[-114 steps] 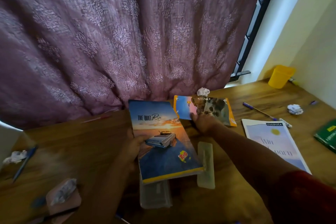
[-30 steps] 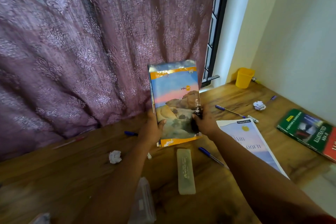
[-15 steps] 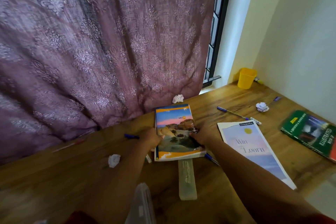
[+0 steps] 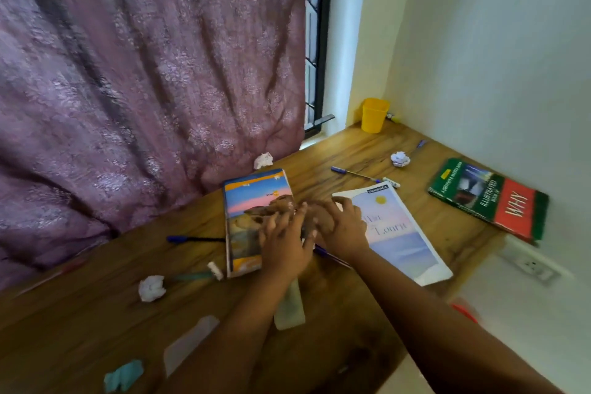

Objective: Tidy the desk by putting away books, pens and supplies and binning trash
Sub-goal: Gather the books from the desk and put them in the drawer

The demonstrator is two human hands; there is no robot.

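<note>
Head view: left hand (image 4: 283,241) flat, fingers spread, on notebook stack (image 4: 252,221); right hand (image 4: 337,222) loose, grasping nothing, touching pale notebook (image 4: 399,233). Lift edge, slide thumb under, add onto stack squarely.

Readable print on the desk, as I see it from the head camera

The green-and-red book (image 4: 489,197) by the wall reads "ILLUSTRATED BOOK OF" on its green part and "WHY" in white on the red; a smaller line above it is too fine for me to read. The pale notebook (image 4: 401,235) carries a small black "classmate" tag at its top edge and faint large lettering I make out as "Win" and "Learn". The sunset-cover notebook (image 4: 248,217) shows a small "you" logo near its top right.
</note>
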